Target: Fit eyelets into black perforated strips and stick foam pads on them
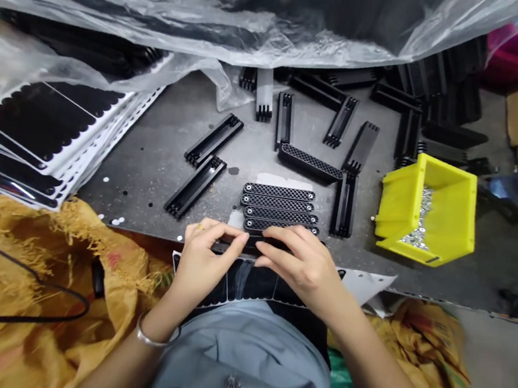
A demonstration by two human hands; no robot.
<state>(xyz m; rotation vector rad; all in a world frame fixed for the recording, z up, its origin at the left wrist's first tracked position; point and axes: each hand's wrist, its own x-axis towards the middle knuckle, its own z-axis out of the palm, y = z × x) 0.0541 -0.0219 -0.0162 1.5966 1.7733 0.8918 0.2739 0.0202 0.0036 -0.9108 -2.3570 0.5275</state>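
Note:
My left hand (205,257) and my right hand (300,263) meet at the near edge of the grey table (158,162), fingers curled onto a black part (259,243) that they mostly hide. Just beyond my fingers lies a neat row of several black mesh-faced strips (278,209), side by side. Under my wrists lies a sheet of black scalloped stickers (247,281), partly covered by my hands. A ring shows on my left hand and a bangle on that wrist.
Loose black plastic bars (316,125) lie scattered over the far table, with a clear plastic sheet (216,10) over a pile behind. A yellow bin of small screws (428,210) stands right. Stacked sticker sheets (42,134) sit left. A yellow sack (51,281) and black cable lie near left.

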